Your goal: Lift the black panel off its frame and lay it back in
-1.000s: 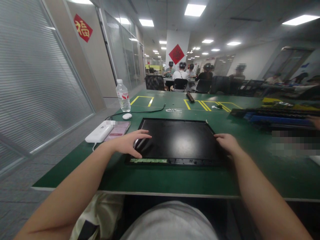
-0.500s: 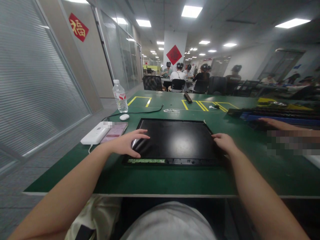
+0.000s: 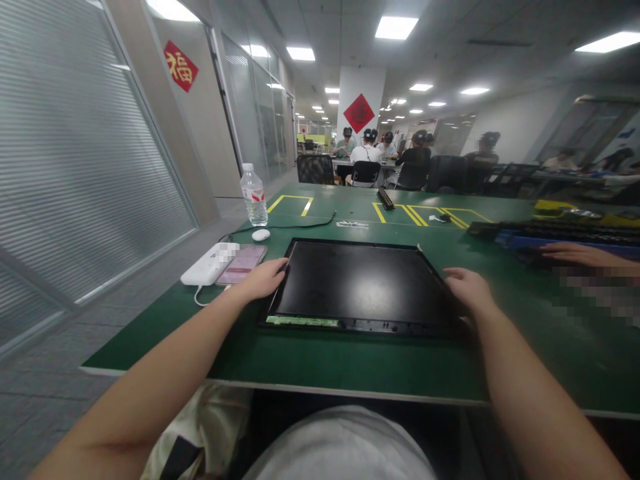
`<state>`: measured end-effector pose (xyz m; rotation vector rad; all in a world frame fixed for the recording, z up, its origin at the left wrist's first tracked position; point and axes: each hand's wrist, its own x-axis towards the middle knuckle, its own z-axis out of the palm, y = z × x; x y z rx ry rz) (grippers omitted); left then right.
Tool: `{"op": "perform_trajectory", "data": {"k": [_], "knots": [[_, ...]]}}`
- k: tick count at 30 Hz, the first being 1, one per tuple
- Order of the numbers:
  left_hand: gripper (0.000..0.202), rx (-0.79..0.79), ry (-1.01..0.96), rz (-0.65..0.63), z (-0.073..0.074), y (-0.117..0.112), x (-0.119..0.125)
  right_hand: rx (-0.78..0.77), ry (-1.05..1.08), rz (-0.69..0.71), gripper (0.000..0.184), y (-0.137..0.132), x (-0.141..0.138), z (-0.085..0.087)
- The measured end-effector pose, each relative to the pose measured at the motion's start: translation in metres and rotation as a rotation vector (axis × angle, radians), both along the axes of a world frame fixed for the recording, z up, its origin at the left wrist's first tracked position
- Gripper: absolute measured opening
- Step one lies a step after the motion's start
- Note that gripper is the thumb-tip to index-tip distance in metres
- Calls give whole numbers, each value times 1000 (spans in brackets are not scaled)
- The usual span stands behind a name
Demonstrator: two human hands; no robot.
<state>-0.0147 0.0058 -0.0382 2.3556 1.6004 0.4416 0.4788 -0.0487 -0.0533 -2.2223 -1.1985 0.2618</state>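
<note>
A flat black screen panel lies on the green table in front of me, with a green circuit strip along its near edge. My left hand sits at the panel's left edge, fingers curled onto the rim. At the right edge, my right hand has its fingers bent over the frame. Both hands touch the panel, which lies flat.
Left of the panel lie a white power bank and a phone. Behind them are a white mouse, a black cable and a water bottle. A co-worker's hand rests by blue and black trays. People sit at far tables.
My left hand has slid off the panel's face to its left edge. My right hand stays at the right edge. The co-worker's hand has come into view at the right.
</note>
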Motion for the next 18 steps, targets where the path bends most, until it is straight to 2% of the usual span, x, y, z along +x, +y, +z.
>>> {"op": "perform_trajectory", "data": {"k": [5, 9, 13, 18], "knots": [[47, -32, -46, 86, 0, -2, 3, -3, -23, 36, 35, 2, -3, -2], [39, -40, -210, 113, -2, 1, 0, -11, -4, 48, 36, 4, 0, -5], [32, -73, -544, 103, -2, 2, 0, -3, -8, 35, 33, 4, 3, -4], [39, -311, -1054, 120, 3, -4, 9, 3, 23, 9, 30, 7, 8, -7]]}}
